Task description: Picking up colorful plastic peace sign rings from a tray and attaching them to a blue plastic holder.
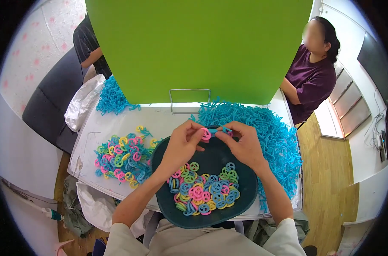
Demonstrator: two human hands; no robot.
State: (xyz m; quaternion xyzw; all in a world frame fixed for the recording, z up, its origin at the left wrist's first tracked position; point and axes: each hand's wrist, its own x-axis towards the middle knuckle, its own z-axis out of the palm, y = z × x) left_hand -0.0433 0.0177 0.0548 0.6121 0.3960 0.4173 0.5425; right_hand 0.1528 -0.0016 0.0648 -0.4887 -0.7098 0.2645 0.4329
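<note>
Both hands meet above the far rim of a dark teal bowl (164,200). Left hand (183,143) pinches a pink ring (206,134) between thumb and fingertips; right hand (243,143) pinches a small blue stick piece (219,130) — its end touching the ring. The bowl sits at the near edge of the white table (159,119) and holds pink, blue, green and yellow rings. A loose pile of mixed rings (123,155) lies left of the bowl; a heap of blue stick pieces (266,136) lies right. Green board (198,47) stands behind; a person in a purple shirt (311,79) sits far right.
</note>
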